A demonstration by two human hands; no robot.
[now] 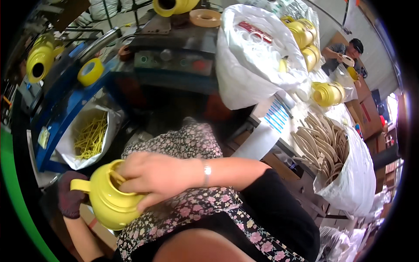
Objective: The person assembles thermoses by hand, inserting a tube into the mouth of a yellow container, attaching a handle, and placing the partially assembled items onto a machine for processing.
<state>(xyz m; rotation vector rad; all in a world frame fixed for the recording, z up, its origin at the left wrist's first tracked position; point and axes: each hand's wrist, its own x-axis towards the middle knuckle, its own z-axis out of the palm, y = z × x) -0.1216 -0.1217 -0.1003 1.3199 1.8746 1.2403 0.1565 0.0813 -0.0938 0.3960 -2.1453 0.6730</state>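
Observation:
A glossy yellow plastic jug body [109, 205] with a ringed wall and a wide mouth is tilted in front of my lap. My left hand [72, 196], in a dark glove, is closed at its handle on the left side. Bare-skinned, my right hand [150, 174] arches over the mouth from the right. Its fingers dip over the rim into the opening, and the thumb lies along the outer wall. The fingertips are partly hidden inside. A narrow yellowish piece shows at the mouth beside them, too small to name. A flowered apron covers my lap behind the jug.
A dark machine [174, 61] with a button panel stands ahead. To the left are a blue frame [65, 118] and a sack of yellow strips [91, 137]. Rightward are a white sack [235, 83], beige curved strips [323, 144] and yellow jug bodies [327, 94]. Another person [342, 54] works beyond.

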